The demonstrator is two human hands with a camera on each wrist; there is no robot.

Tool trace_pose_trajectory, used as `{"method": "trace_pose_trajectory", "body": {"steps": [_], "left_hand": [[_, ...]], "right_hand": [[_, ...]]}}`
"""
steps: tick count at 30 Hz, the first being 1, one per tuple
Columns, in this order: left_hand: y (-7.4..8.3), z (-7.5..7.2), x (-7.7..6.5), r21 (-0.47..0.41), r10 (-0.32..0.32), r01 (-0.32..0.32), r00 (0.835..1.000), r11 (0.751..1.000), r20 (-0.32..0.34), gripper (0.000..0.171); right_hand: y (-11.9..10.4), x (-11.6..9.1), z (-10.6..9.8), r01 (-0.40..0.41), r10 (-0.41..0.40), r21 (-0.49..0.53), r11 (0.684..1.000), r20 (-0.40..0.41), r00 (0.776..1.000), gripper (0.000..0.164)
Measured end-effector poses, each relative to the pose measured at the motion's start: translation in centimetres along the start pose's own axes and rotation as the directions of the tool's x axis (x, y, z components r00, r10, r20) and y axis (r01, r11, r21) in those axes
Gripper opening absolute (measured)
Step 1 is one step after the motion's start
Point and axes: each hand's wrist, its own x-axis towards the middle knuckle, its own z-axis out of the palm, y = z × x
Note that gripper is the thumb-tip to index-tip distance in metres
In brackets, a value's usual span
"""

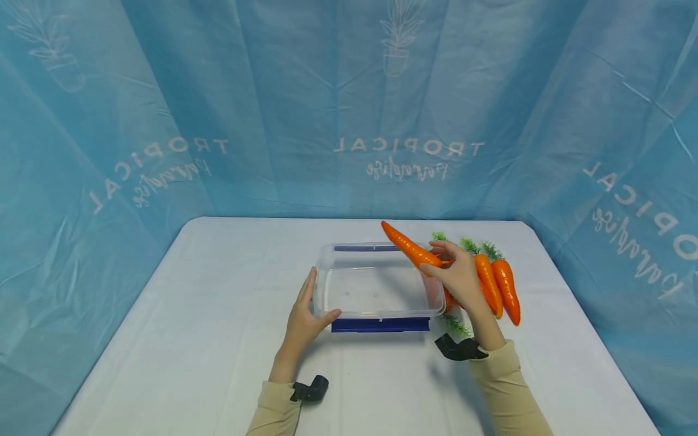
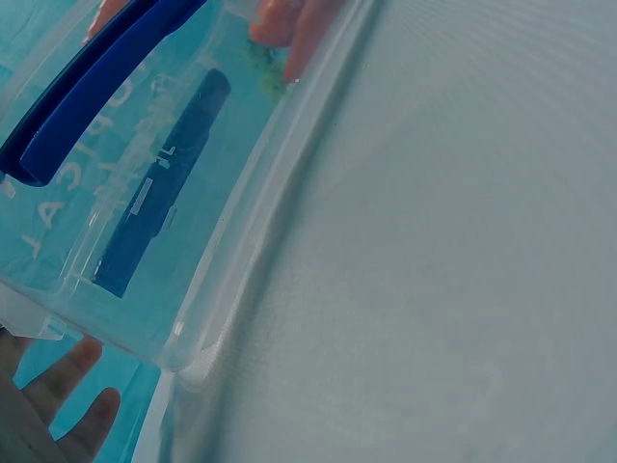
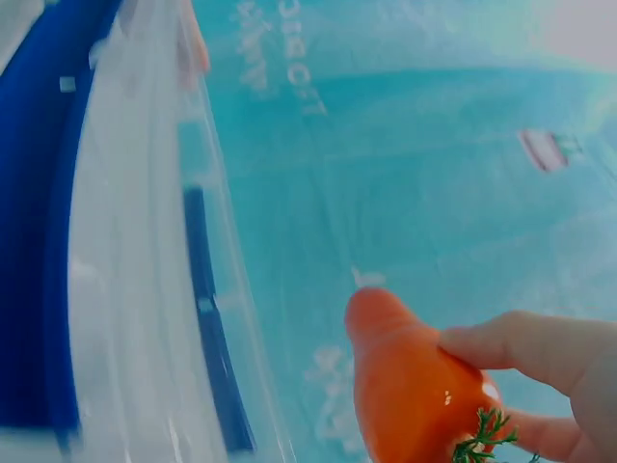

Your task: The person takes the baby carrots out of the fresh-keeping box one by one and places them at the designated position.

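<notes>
A clear plastic container (image 1: 376, 290) with blue latches stands without a lid in the middle of the table. My left hand (image 1: 303, 321) rests at its front left corner, fingers straight along the left side and thumb by the front rim; the left wrist view shows some spread fingers (image 2: 66, 381) beyond the wall. My right hand (image 1: 458, 272) pinches a carrot (image 1: 408, 243) by its thick, leafy end, above the container's right part. The carrot's narrow tip points up and left. Its orange body (image 3: 415, 395) fills the space before my right thumb.
Several more carrots (image 1: 506, 290) with green tops lie right of the container, partly behind my right hand and forearm. A white cloth (image 1: 229, 303) covers the table. Blue printed curtains (image 1: 289, 109) hang at the back and both sides.
</notes>
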Motion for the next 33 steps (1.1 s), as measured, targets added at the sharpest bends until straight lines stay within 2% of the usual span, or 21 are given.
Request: {"method": "trace_pose_trajectory", "body": {"steps": [5, 9, 14, 17, 22, 29, 33], "left_hand": [[0.0, -0.1, 0.0, 0.003, 0.009, -0.009, 1.0, 1.0, -0.007, 0.103], [0.1, -0.2, 0.0, 0.01, 0.022, -0.022, 1.0, 1.0, -0.009, 0.104], [0.2, -0.2, -0.1, 0.008, 0.001, -0.001, 1.0, 1.0, -0.004, 0.103], [0.1, -0.1, -0.1, 0.018, -0.005, 0.005, 1.0, 1.0, -0.001, 0.103], [0.1, -0.1, -0.1, 0.011, 0.006, -0.006, 1.0, 1.0, -0.001, 0.103], [0.1, -0.1, -0.1, 0.003, -0.004, 0.003, 1.0, 1.0, 0.005, 0.103], [0.3, -0.2, -0.1, -0.002, -0.008, 0.008, 1.0, 1.0, 0.009, 0.103]], "right_hand": [[1.5, -0.3, -2.4, -0.087, 0.082, -0.036, 0.996, -0.127, 0.988, 0.05], [3.2, -0.5, -3.8, -0.168, 0.146, -0.079, 0.983, -0.231, 0.962, 0.05], [5.4, -0.4, -5.1, -0.239, 0.187, -0.131, 0.962, -0.322, 0.928, 0.046], [6.5, -0.3, -5.7, -0.273, 0.213, -0.149, 0.95, -0.33, 0.92, 0.045], [7.3, -0.3, -6.3, -0.319, 0.258, -0.179, 0.931, -0.298, 0.919, 0.047], [7.9, -0.4, -6.8, -0.398, 0.342, -0.283, 0.873, -0.227, 0.912, 0.053], [8.1, -0.5, -6.9, -0.421, 0.379, -0.314, 0.851, -0.187, 0.906, 0.054]]}}
